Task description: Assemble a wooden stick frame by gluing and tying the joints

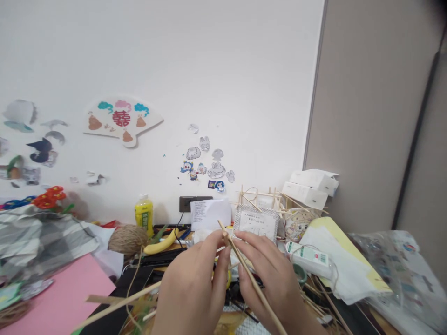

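Both hands meet at the lower centre, each closed on a thin wooden stick. In my left hand [195,279] one stick [117,308] is pinched; it slants in from the lower left, and the hand hides its middle. My right hand [268,274] grips another wooden stick [256,284], which runs from the fingertips down to the bottom edge. The two sticks appear to cross at the fingertips, but I cannot tell how they are joined. A strand of twine [137,274] hangs left of my left hand, below a twine ball [127,239].
Behind the hands are a yellow bottle [144,215], a banana [162,244] and a stick frame [258,197]. To the right lie a white-and-green package [309,260], yellow paper [349,253] and plastic bags [401,274]. Pink paper [70,298] and checked cloth [42,244] cover the left.
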Tool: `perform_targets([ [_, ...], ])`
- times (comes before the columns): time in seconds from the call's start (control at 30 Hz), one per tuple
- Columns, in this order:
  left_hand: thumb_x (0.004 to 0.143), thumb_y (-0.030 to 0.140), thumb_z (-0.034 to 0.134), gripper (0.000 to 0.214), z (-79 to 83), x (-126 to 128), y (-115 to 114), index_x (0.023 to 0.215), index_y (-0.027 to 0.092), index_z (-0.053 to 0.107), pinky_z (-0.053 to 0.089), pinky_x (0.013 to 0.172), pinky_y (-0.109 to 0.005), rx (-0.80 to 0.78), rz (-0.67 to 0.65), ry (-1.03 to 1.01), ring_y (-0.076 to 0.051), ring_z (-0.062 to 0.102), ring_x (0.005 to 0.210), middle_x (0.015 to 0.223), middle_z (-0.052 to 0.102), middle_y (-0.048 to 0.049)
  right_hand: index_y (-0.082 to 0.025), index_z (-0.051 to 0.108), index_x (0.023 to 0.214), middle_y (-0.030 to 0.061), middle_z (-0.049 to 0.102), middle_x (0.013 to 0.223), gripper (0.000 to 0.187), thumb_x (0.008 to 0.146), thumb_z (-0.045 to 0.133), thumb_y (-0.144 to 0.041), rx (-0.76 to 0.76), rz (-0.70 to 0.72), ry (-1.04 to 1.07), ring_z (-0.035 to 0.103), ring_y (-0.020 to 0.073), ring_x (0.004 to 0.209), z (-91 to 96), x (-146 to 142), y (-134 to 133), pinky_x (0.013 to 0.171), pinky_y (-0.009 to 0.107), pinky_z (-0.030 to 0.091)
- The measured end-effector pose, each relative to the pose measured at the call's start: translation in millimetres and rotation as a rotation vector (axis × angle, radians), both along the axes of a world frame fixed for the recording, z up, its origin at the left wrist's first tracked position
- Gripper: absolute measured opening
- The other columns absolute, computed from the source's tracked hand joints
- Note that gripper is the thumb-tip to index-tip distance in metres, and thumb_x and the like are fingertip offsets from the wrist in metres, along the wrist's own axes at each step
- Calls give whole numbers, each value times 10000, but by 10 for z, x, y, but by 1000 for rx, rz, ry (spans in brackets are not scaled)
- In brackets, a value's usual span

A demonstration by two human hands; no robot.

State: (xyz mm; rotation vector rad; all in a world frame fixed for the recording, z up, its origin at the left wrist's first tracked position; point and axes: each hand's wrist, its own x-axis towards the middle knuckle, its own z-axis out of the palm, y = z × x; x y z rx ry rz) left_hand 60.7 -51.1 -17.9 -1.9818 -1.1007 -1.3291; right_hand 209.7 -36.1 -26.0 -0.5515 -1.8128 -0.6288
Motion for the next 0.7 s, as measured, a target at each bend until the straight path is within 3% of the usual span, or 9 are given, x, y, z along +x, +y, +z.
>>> perform_targets([
  [0.23,887,241,431,128,-14,13,29,990,219,506,443,487,-221,5,0,-42,-143,642,568,691,669,17,-113,565,1106,138,669,987,345,788,446,-56,-17,48,5,635,210,894,-18,-18,2,771,342,558],
  [0.7,879,216,444,171,-16,-22,23,1039,196,501,474,570,-241,35,-13,-12,-150,649,644,784,685,-12,-110,570,1107,135,669,1006,326,814,431,-76,-62,48,-14,640,204,918,7,8,3,799,321,556],
])
